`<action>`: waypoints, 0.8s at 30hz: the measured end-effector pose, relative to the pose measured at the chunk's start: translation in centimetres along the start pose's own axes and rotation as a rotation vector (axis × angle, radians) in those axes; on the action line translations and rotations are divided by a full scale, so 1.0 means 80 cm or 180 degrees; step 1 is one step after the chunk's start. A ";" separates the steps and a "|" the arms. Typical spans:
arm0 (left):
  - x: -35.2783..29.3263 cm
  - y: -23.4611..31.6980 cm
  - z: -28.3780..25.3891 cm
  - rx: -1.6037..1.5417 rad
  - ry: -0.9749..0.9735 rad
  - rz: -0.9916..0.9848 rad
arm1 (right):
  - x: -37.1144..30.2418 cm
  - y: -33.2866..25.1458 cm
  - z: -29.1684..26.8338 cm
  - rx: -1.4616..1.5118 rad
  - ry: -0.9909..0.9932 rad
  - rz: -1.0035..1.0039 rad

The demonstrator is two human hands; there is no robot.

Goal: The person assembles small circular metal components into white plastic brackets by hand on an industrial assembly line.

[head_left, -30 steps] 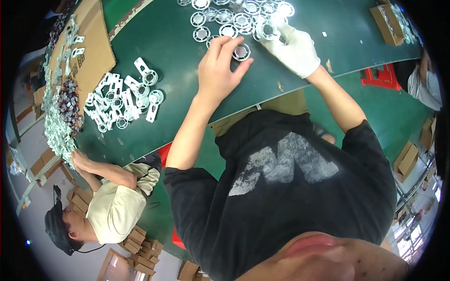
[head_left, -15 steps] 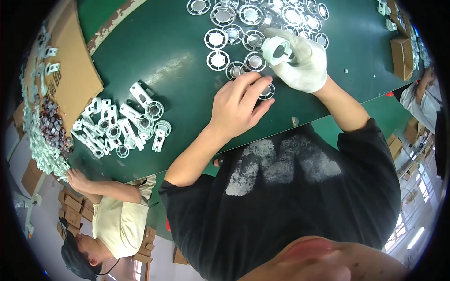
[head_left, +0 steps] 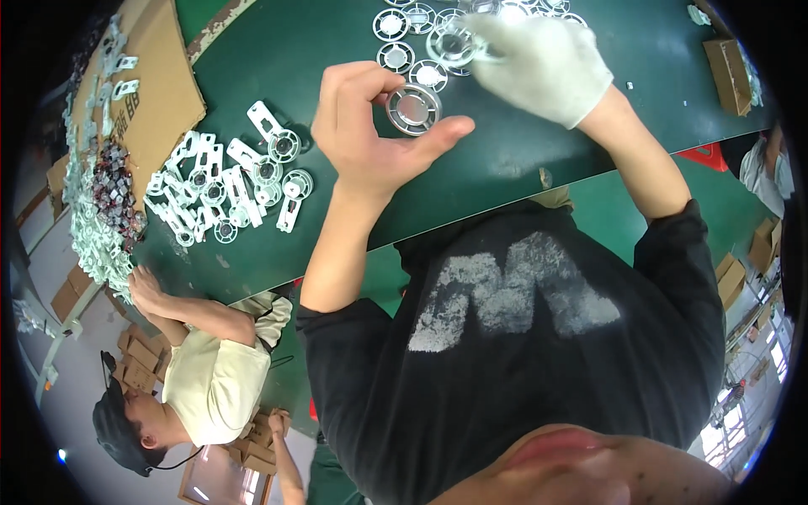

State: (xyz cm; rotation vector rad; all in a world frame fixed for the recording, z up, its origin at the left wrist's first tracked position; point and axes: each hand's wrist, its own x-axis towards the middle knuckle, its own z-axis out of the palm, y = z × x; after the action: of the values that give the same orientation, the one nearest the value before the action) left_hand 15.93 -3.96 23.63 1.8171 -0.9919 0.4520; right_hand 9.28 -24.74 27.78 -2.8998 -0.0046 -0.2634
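Observation:
Near the middle of the green table, my bare left hand has its fingers and thumb curved around a silver spoked ring with a flat round centre. The ring is tilted and its face is visible. Farther off and to the right is my right hand, in a white glove and blurred by motion. A pale spoked ring part shows at its fingertips, looking larger than the rings behind it. What the glove grips beyond that is smeared. Several similar silver rings lie flat on the table beyond both hands.
To the left lies a group of white brackets with round ends. Past them are a cardboard sheet and a heap of white parts, where a co-worker's hand reaches in. A cardboard box stands at the far right.
My left hand has lifted and turned, and the ring now shows within its fingers. My right hand has tilted and shifted slightly. The whole view has shifted a little.

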 end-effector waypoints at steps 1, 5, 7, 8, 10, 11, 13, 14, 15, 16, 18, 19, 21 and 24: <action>0.007 -0.006 0.001 0.0264 0.0031 0.0339 | 0.005 -0.009 0.000 0.0194 -0.0349 0.0024; 0.019 -0.011 0.013 0.0708 -0.0159 0.0433 | 0.004 -0.031 0.003 0.0714 -0.0655 -0.0327; 0.001 -0.015 0.019 0.0472 -0.0313 -0.0039 | 0.002 -0.034 0.011 0.0811 -0.0731 -0.0200; -0.005 -0.016 0.020 0.0438 -0.0453 -0.0270 | 0.000 -0.033 0.016 0.0936 -0.0744 -0.0223; -0.011 -0.025 0.024 0.0251 -0.0494 -0.0216 | -0.004 -0.030 0.023 0.0821 -0.0901 -0.0175; -0.012 -0.027 0.027 -0.0002 -0.0499 -0.0087 | -0.005 -0.027 0.029 0.0736 -0.0897 -0.0233; -0.011 -0.023 0.022 -0.0446 -0.0652 -0.0170 | -0.005 -0.024 0.033 0.0993 -0.0860 -0.0253; -0.007 -0.026 0.021 -0.0460 -0.0661 -0.0166 | -0.003 -0.023 0.033 0.1075 -0.0912 -0.0221; -0.002 -0.030 0.019 -0.0536 -0.0742 0.0065 | -0.001 -0.021 0.032 0.1156 -0.0962 -0.0186; 0.001 -0.032 0.016 -0.0609 -0.0827 0.0288 | 0.000 -0.020 0.031 0.1189 -0.1005 -0.0147; 0.003 -0.033 0.008 -0.0401 -0.0883 0.0306 | -0.001 -0.020 0.031 0.1077 -0.0872 0.0007; 0.004 -0.038 0.009 -0.0288 -0.0807 0.0387 | 0.002 -0.021 0.029 0.1185 -0.0856 0.0106; 0.005 -0.037 0.007 -0.0294 -0.0811 0.0316 | 0.007 -0.020 0.025 0.1172 -0.0968 0.0150; 0.003 -0.034 0.007 -0.0420 -0.0614 0.0333 | 0.004 -0.024 0.021 0.1106 -0.0974 0.0204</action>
State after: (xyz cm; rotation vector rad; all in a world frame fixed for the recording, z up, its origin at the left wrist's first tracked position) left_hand 18.20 -4.04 21.95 1.7187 -1.2247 0.2707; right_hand 9.84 -22.51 26.65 -2.5584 -0.0079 0.1779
